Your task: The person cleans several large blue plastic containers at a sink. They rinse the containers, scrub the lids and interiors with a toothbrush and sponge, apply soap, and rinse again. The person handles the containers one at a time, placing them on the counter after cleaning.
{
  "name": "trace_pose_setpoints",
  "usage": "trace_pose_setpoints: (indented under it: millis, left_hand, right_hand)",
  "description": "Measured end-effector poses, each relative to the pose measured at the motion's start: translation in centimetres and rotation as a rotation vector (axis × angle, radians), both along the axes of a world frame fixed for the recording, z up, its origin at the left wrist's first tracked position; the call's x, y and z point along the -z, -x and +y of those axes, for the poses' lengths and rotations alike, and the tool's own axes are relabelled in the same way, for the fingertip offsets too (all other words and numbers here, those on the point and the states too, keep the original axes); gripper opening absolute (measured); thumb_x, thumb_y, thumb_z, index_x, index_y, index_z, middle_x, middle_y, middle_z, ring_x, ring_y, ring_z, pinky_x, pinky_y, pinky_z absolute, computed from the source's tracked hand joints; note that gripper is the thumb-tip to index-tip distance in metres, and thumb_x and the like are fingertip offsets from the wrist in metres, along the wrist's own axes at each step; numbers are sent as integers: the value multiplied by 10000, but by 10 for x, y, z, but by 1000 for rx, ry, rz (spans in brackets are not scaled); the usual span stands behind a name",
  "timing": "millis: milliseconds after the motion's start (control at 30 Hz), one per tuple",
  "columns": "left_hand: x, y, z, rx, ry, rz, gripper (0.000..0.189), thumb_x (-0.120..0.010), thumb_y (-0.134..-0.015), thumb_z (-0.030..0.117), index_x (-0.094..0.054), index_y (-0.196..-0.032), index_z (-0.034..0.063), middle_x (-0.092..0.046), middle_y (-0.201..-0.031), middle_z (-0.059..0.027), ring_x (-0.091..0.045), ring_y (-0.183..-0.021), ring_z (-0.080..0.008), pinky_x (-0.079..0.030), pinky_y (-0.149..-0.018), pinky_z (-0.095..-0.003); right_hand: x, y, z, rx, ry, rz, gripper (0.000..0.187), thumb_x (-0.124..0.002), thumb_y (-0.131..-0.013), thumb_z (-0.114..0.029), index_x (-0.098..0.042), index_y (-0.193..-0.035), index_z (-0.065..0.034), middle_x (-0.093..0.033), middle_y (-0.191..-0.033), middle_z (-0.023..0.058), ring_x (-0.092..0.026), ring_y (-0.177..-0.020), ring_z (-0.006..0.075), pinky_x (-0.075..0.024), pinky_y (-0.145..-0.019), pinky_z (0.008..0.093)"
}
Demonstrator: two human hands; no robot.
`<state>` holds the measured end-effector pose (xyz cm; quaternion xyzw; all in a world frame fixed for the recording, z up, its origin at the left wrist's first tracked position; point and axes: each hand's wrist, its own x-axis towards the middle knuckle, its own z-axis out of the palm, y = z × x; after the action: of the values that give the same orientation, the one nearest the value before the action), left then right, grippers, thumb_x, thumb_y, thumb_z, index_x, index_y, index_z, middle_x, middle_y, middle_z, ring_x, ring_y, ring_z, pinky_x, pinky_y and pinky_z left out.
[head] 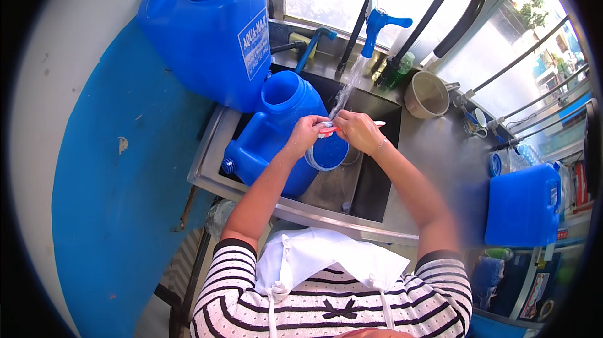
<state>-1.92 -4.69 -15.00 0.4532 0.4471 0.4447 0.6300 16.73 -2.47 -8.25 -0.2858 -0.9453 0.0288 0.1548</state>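
Over the sink (367, 192), my right hand (360, 131) grips a red-and-white scrub brush (328, 131), its handle end showing past the knuckles. My left hand (308, 134) pinches a small whitish object (325, 124) against the brush head; the fingers hide most of it. Water runs from the blue-handled tap (372, 31) down to just behind my fingers. Below my hands is a round blue vessel with a pale rim (330, 154), tilted in the basin. A blue plastic jug (282, 121) with an uncovered wide mouth leans in the left of the sink.
A large blue water container (207, 31) with a sealed top and a label stands at the left. A black gooseneck spout (464, 3), green bottle (402, 70) and beige dipper (426, 95) line the back. Another blue container (523, 206) is at the right.
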Motion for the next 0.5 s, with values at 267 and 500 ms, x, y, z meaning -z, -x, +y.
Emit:
trace_pose_setpoints:
  millis: [267,500]
  left_hand:
    - [-14,15,-3,88,-199,400,336,-671,-731,72,-667,-1062,10,-691,-959,-55,-640,-878,-112,-507,-786,-266]
    - [-32,17,-12,56,-392,356,388,-674,-663,62,-662,-1049,25,-697,-944,-119,-666,-877,-187,-512,-821,-311]
  right_hand:
    - [7,15,3,218,423,390,102,-672,-664,-46,-587,-714,-17,-617,-679,103,-611,-597,239,-499,-602,344]
    - [35,-2,19,591,728,657,91,-667,-712,-24,-579,-688,-21,-562,-637,-7,-518,-584,79,-416,-535,261]
